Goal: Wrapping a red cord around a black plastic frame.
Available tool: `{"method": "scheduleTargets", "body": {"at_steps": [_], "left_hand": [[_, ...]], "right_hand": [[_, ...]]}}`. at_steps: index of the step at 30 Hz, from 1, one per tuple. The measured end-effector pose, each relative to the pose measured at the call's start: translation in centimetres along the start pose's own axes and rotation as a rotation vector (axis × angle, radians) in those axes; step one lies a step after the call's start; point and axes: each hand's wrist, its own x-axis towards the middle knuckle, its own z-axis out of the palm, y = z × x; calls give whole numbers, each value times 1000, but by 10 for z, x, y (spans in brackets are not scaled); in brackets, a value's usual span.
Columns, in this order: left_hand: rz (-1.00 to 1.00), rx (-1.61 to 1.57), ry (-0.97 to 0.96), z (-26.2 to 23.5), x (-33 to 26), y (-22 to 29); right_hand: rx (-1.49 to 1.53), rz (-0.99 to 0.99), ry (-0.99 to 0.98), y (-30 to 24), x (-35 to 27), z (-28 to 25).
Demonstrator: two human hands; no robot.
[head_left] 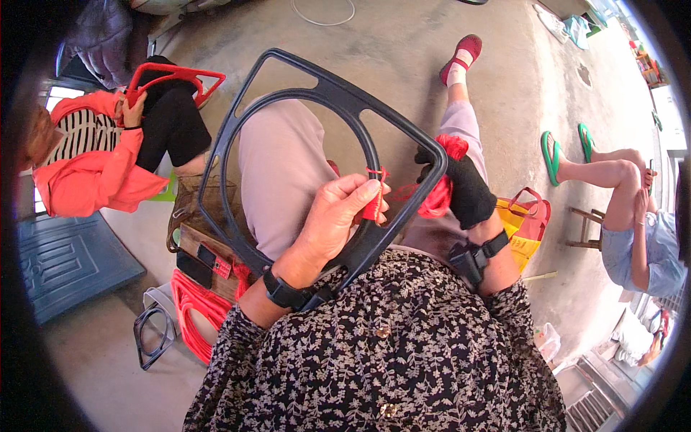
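A dark grey plastic frame [403, 128], with a round ring set inside a squarish outline, lies tilted across my lap. Red cord wrapping [371, 210] is wound closely round a short stretch of its inner ring. My bare left hand [324, 223] pinches this wrapping between thumb and fingers. At the frame's right corner, my right hand [471, 191], in a black glove, is closed on a bundle of red cord [435, 198]. Part of the bundle sticks out above the glove. The frame's corner partly hides the gloved fingertips.
Red frames [191, 324] are stacked at lower left, beside a small dark frame [152, 338]. A phone [194, 269] rests on a wooden surface. At left, a person in a coral jacket [108, 176] holds a red frame [176, 72]. A yellow bag [524, 230] stands right; another person sits beyond.
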Motion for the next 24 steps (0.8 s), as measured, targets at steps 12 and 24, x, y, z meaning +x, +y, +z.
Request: {"method": "scheduleTargets", "body": {"at_steps": [12,24], "left_hand": [[-11,6,-32,-4,7,-3],[15,-56,-88,-7,9,-5]], "right_hand": [[-139,186,93,-7,-9,24],[256,336,-309,-3,3,46]]}}
